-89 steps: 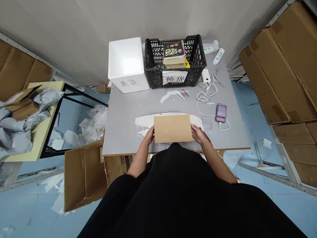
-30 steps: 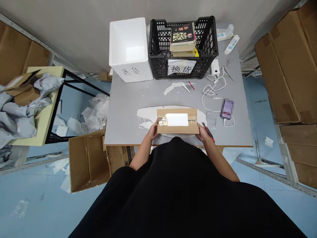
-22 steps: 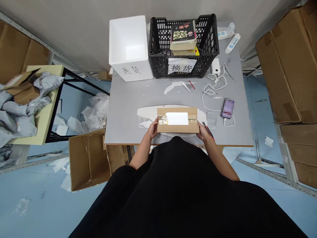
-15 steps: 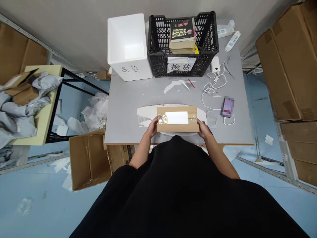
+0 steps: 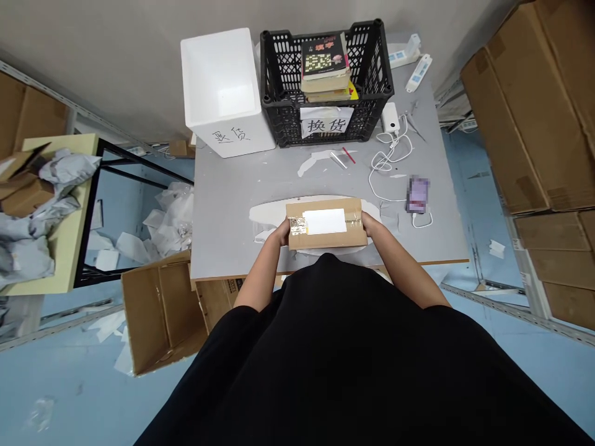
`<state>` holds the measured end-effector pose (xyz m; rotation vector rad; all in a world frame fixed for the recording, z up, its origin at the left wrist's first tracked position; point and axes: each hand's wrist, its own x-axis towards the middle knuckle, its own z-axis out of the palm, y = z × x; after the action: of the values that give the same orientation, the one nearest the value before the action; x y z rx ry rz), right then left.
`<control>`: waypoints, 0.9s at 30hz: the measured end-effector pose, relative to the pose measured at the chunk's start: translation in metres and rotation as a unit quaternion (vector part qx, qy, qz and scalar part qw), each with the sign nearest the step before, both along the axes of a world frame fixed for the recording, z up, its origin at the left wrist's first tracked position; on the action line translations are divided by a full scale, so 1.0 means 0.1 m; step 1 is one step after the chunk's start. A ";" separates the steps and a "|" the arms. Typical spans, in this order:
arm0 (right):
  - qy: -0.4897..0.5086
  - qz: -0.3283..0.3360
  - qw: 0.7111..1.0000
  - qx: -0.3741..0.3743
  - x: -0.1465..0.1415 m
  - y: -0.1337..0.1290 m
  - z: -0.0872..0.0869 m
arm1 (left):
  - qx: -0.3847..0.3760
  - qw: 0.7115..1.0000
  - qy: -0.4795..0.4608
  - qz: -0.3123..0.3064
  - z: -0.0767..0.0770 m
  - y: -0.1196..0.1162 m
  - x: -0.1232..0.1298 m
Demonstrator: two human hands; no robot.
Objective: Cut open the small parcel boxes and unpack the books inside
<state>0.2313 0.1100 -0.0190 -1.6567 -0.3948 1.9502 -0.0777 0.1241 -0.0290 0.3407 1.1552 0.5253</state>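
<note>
A brown cardboard box (image 5: 328,240) with a white label and clear tape on top is held level near the front of the grey table (image 5: 223,217). My left hand (image 5: 283,233) grips its left end, and my right hand (image 5: 368,224) grips its right end. The fingertips are partly hidden behind the box. Under it a white sheet-like patch (image 5: 267,212) shows on the table, with clear plastic (image 5: 389,217) at its right.
A white foam box (image 5: 223,93) and a black crate (image 5: 325,118) with books (image 5: 324,62) stand at the back. A phone (image 5: 417,195) on a white cable lies right. An open carton (image 5: 162,310) sits on the floor at left, and a shelf (image 5: 81,204) bears grey parcels.
The view has shifted and tilted slightly, so the table and crate appear further left. My right hand has moved further round the box's right end; both hands still hold it.
</note>
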 end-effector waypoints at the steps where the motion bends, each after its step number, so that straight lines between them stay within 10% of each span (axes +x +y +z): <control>1: 0.009 -0.003 1.000 -0.006 -0.03 0.00 0.04 | -0.027 1.000 0.008 -0.010 0.03 -0.01 0.02; 12: 0.076 -0.047 0.992 0.086 0.06 -0.23 0.16 | 0.085 0.991 -0.072 0.072 0.24 -0.14 0.04; 27: 0.070 -0.104 0.973 0.193 0.26 -0.43 0.07 | 0.147 0.983 -0.078 0.084 -0.06 -0.33 -0.06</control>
<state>0.2577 0.0674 -0.0116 -1.2523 -0.4886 1.6959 -0.0836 0.0911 -0.0352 0.4491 0.9596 0.8602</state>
